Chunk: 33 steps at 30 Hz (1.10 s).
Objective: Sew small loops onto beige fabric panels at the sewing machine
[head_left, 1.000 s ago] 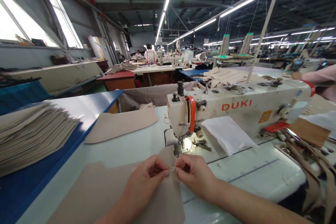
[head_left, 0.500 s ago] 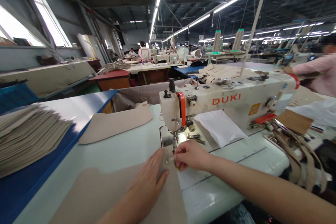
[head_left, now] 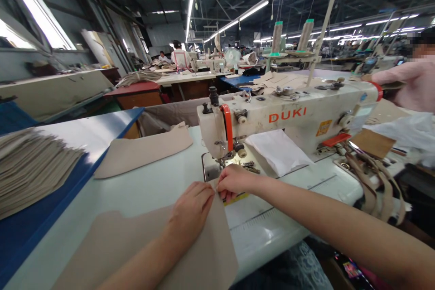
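A large beige fabric panel [head_left: 136, 244] lies on the white sewing table [head_left: 146, 190], its far corner under the needle of the white DUKI sewing machine [head_left: 288, 118]. My left hand [head_left: 192, 210] rests on the panel with the fingers laid flat, just left of the presser foot. My right hand [head_left: 234, 181] is curled in a pinch at the panel's edge right below the needle; what the fingertips hold is too small to make out.
A second beige panel [head_left: 142, 149] lies further back on the table. A stack of beige pieces [head_left: 34, 167] sits at the left on a blue table. Brown straps [head_left: 374, 181] hang at the right. A person in pink [head_left: 414, 81] works at the right.
Both hands moved forward to the needle. The left hand went from a pinch to lying flat on the panel. The right hand stayed pinched and slid up under the presser foot.
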Available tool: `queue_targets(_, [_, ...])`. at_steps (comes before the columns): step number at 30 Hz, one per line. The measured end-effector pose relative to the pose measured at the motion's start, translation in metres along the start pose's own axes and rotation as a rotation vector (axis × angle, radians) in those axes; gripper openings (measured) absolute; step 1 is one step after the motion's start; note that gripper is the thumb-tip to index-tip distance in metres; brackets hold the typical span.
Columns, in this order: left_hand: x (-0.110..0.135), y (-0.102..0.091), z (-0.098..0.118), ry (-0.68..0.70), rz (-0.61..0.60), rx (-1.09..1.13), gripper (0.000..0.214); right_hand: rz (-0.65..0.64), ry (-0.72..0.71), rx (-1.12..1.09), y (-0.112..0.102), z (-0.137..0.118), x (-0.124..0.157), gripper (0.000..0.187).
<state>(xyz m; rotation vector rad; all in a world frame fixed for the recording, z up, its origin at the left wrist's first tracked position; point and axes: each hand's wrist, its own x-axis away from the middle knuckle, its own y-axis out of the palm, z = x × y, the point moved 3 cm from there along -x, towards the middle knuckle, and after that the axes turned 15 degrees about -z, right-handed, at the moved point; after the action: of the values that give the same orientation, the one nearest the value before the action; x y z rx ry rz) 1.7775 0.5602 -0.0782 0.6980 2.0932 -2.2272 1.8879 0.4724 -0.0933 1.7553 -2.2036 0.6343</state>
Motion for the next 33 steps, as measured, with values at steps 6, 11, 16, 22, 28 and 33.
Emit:
queue_targets(6, [-0.007, 0.003, 0.005, 0.001, 0.045, -0.033, 0.021, -0.013, 0.005, 0.103, -0.002, -0.002, 0.0, 0.019])
queue_targets(11, [-0.008, 0.004, 0.003, -0.011, -0.008, -0.041, 0.018, 0.081, -0.041, 0.31, -0.004, -0.006, 0.008, 0.016])
queue_targets(16, [-0.008, 0.003, 0.002, -0.026, 0.006, -0.013, 0.016, 0.307, -0.24, 0.706, 0.002, 0.008, 0.046, 0.013])
queue_targets(22, [-0.007, 0.004, 0.002, -0.027, 0.022, 0.047, 0.017, 0.216, -0.663, 1.468, 0.028, 0.032, 0.084, 0.015])
queue_targets(28, [-0.007, 0.003, 0.0, -0.015, -0.02, 0.062, 0.017, 0.386, -0.745, 1.443, 0.034, 0.026, 0.063, 0.014])
queue_targets(33, [-0.008, 0.005, -0.002, -0.009, -0.029, 0.041, 0.019, 0.417, -0.804, 1.398, 0.038, 0.028, 0.048, 0.011])
